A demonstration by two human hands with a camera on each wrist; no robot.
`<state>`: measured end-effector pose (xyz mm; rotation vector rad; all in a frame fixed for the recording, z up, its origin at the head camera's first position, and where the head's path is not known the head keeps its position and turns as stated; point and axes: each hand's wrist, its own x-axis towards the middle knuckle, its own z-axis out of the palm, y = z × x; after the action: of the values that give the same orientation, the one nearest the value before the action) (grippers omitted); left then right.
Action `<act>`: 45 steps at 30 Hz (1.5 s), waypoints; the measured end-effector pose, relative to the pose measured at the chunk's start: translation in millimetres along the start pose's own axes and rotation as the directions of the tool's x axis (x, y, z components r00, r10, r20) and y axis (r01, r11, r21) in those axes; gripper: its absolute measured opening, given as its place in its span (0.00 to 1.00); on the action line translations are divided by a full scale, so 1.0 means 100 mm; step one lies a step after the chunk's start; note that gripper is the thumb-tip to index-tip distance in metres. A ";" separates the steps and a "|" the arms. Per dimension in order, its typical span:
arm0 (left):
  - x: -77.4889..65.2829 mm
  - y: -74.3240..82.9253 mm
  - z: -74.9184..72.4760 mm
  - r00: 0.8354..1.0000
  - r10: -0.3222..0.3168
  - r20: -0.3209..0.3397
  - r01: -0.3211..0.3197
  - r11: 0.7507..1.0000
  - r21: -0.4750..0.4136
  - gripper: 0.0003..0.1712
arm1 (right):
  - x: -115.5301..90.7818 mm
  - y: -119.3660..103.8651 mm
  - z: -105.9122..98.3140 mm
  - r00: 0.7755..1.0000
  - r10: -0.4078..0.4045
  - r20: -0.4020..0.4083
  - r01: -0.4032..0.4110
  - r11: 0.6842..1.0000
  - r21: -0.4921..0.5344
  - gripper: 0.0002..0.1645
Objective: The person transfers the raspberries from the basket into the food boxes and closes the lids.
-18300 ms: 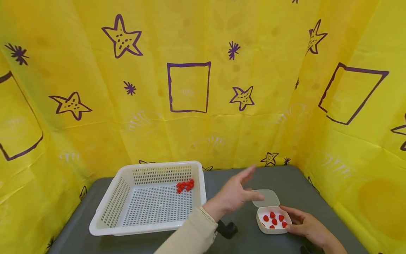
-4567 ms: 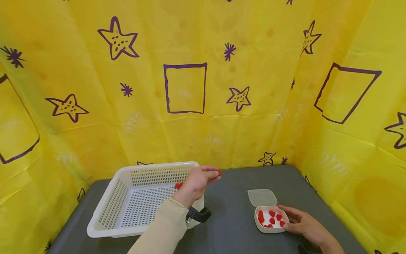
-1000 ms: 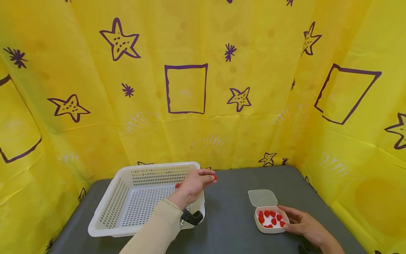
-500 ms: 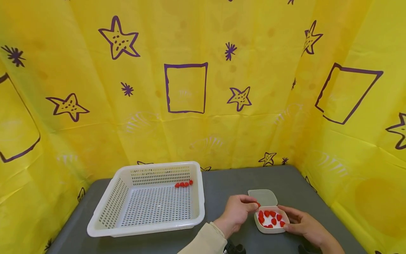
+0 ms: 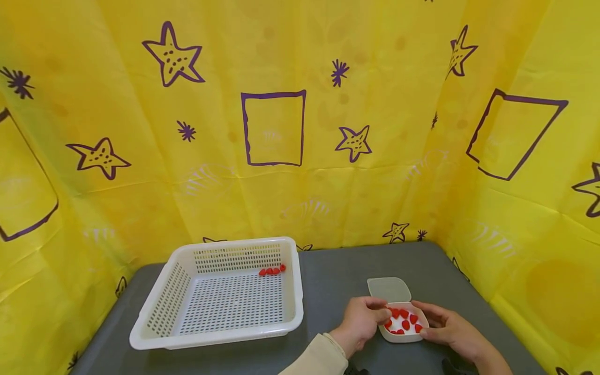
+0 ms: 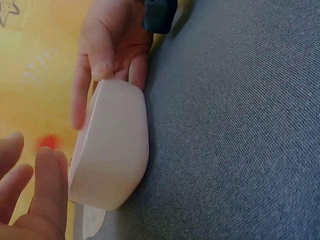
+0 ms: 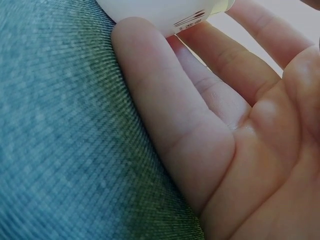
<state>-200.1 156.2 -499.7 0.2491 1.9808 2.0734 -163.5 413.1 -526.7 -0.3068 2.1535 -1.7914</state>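
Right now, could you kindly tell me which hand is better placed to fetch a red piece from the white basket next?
Probably the left hand: it is nearer the white basket and its red pieces, while the right hand holds the small box.

A grey woven surface [image 5: 335,271] spreads beneath the left hand [image 5: 359,320] and the right hand [image 5: 452,329], and beyond them hangs a creased yellow cloth [image 5: 281,47] that bends round to either side. Ahead of the left hand the cloth bears 1 purple starfish [image 5: 353,143], with 1 purple rectangle outline [image 5: 273,128] farther left and 1 larger starfish [image 5: 173,54] higher and left again. Ahead and rightward of the right hand shows 1 tilted outline [image 5: 517,134], above pale fish-bone shapes [image 5: 493,239].
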 end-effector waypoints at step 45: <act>0.52 0.53 -3.08 0.986 -0.165 0.041 0.095 0.736 0.671 0.37 | 0.01 -0.01 -0.02 0.999 0.030 -0.029 -0.031 0.999 -0.030 0.37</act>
<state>-346.6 -123.3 -466.8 0.3223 2.5198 1.1551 -164.6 414.2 -526.0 -0.2556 2.1944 -1.7578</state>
